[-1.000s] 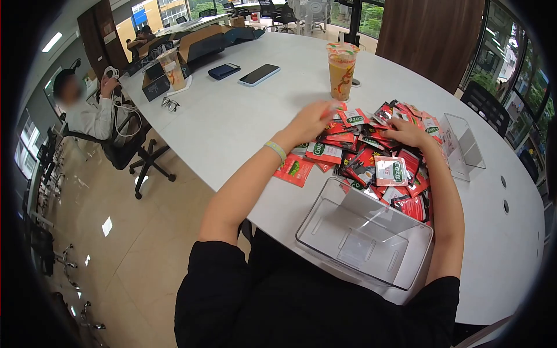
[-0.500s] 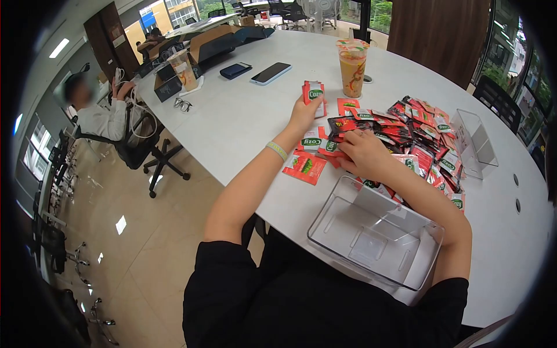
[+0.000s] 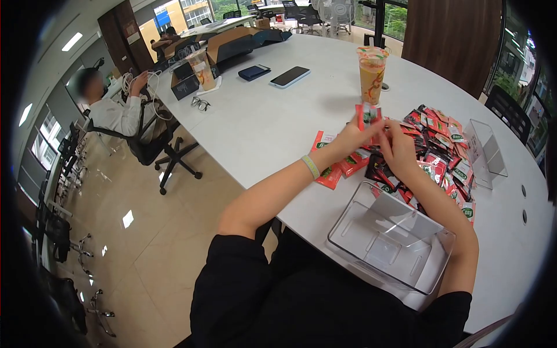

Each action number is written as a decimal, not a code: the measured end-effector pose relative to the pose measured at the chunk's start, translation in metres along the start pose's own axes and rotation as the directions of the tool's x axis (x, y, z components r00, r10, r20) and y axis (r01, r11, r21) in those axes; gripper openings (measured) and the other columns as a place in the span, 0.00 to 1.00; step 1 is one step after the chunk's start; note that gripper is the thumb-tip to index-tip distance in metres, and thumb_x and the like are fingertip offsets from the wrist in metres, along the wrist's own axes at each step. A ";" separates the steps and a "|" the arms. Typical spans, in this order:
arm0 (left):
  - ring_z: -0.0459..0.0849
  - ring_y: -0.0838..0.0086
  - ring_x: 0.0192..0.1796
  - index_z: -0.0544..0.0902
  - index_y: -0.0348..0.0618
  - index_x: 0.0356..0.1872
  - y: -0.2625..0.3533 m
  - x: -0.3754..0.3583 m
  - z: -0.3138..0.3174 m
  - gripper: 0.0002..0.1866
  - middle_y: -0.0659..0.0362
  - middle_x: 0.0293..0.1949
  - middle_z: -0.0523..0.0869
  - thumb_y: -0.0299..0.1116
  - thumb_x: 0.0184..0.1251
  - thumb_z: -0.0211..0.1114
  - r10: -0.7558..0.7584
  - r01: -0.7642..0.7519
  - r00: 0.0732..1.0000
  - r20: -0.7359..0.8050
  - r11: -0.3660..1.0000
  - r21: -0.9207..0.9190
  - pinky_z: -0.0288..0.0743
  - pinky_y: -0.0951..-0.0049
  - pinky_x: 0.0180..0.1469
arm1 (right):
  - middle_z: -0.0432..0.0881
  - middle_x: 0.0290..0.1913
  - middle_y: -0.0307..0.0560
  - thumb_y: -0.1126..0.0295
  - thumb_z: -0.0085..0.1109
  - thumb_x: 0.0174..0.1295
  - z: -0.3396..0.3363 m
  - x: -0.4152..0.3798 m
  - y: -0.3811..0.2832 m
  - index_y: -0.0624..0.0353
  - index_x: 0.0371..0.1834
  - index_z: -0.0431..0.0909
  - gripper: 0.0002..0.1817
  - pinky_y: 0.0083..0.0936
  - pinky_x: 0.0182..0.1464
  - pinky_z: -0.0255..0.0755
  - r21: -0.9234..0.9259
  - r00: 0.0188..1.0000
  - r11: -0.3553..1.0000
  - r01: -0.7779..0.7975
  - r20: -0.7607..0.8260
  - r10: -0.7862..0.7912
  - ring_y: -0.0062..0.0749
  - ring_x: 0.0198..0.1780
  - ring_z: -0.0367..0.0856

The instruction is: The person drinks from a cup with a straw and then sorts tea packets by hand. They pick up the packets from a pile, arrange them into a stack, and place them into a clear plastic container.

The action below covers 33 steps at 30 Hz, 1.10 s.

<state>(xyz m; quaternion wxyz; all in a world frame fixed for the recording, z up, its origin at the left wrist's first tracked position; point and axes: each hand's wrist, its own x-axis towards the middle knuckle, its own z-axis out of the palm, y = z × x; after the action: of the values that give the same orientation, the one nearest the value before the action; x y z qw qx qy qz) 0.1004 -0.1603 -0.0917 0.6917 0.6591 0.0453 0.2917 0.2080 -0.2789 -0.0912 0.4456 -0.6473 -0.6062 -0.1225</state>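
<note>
My left hand [image 3: 351,139] is closed on upright red tea sachets [image 3: 365,115] with a green and white label. Close against it, my right hand [image 3: 400,152] has its fingers bent together near the held sachets; what they pinch, if anything, is hidden. Under and beside both hands spreads a heap of red and black sachets [image 3: 436,155], with several more red sachets [image 3: 329,177] lying below my left wrist. A clear plastic tray [image 3: 383,250] sits at the table edge, under my right forearm.
Behind my hands stands a cup of orange drink [image 3: 372,78]. A second clear container [image 3: 486,153] is right of the heap. Farther left on the white table [image 3: 278,133] are a phone [image 3: 290,76], a wallet [image 3: 254,72], glasses [image 3: 200,104] and another cup [image 3: 201,71]. A person [image 3: 119,113] sits at left.
My left hand has moved right with the sachets, toward my right hand. My right hand has lifted from the heap to meet it. The view has shifted slightly.
</note>
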 end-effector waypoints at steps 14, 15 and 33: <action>0.75 0.83 0.41 0.69 0.39 0.52 0.024 -0.013 0.008 0.26 0.62 0.41 0.77 0.48 0.61 0.60 -0.139 0.131 0.970 0.200 0.990 0.051 0.71 0.81 0.41 | 0.67 0.54 0.52 0.63 0.73 0.32 -0.007 -0.001 -0.010 0.60 0.55 0.63 0.41 0.37 0.54 0.64 -0.341 0.931 0.879 0.332 -0.030 -0.363 0.47 0.57 0.66; 0.75 0.83 0.40 0.70 0.40 0.52 0.025 -0.013 0.008 0.26 0.63 0.40 0.77 0.49 0.61 0.60 -0.119 0.093 0.964 0.239 0.989 0.115 0.71 0.81 0.39 | 0.64 0.58 0.54 0.63 0.73 0.32 -0.009 0.000 -0.012 0.60 0.59 0.60 0.46 0.41 0.59 0.59 -0.313 0.927 0.890 0.333 -0.067 -0.370 0.50 0.61 0.62; 0.81 0.77 0.40 0.71 0.41 0.53 0.021 -0.014 -0.003 0.24 0.58 0.41 0.80 0.48 0.64 0.53 -0.296 0.342 0.881 0.369 0.937 -0.065 0.77 0.75 0.41 | 0.66 0.57 0.56 0.61 0.72 0.30 -0.005 -0.003 -0.005 0.62 0.66 0.54 0.54 0.42 0.56 0.59 -0.216 0.941 0.916 0.337 0.095 -0.324 0.50 0.57 0.66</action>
<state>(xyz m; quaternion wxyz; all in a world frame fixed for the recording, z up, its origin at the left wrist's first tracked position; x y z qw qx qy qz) 0.0804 -0.1649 -0.0763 0.7680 0.6382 0.0097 0.0528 0.2045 -0.2847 -0.0880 0.3231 -0.5859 -0.7012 -0.2462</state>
